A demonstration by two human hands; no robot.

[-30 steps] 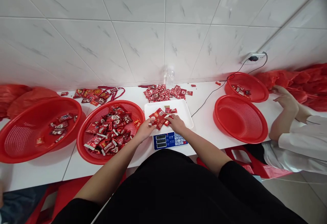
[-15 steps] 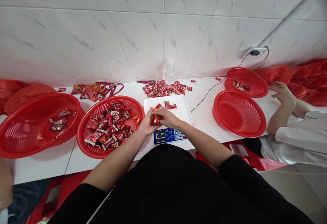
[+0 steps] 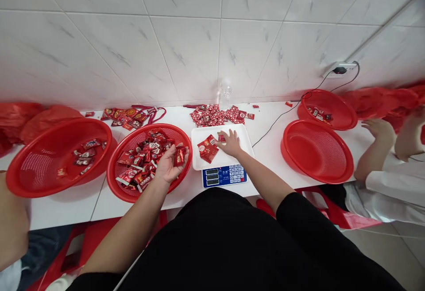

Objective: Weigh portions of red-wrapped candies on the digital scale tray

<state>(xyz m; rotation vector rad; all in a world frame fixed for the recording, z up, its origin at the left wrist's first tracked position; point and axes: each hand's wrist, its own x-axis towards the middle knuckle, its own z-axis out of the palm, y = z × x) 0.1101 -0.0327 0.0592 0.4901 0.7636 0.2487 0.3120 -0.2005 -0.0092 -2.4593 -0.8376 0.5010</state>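
Note:
A white scale tray (image 3: 244,147) sits on a blue-faced scale (image 3: 223,175) at the counter's front edge. My right hand (image 3: 231,142) rests on the tray with its fingers closed on a small red packet, beside a few red candy packets (image 3: 207,148). My left hand (image 3: 171,164) is palm up over the right rim of a red basket (image 3: 121,186) full of red packets, and its fingers cup a red candy packet (image 3: 179,157).
A second red basket (image 3: 29,180) with a few packets stands at the left. Two more red baskets (image 3: 315,151) stand at the right, near another person's hands (image 3: 378,128). Loose packets (image 3: 217,114), a clear bottle (image 3: 225,94) and a black cable (image 3: 275,122) lie along the wall.
My hands were together at the tray's front edge. The left has swung over the basket with a packet, and the right has moved further onto the tray.

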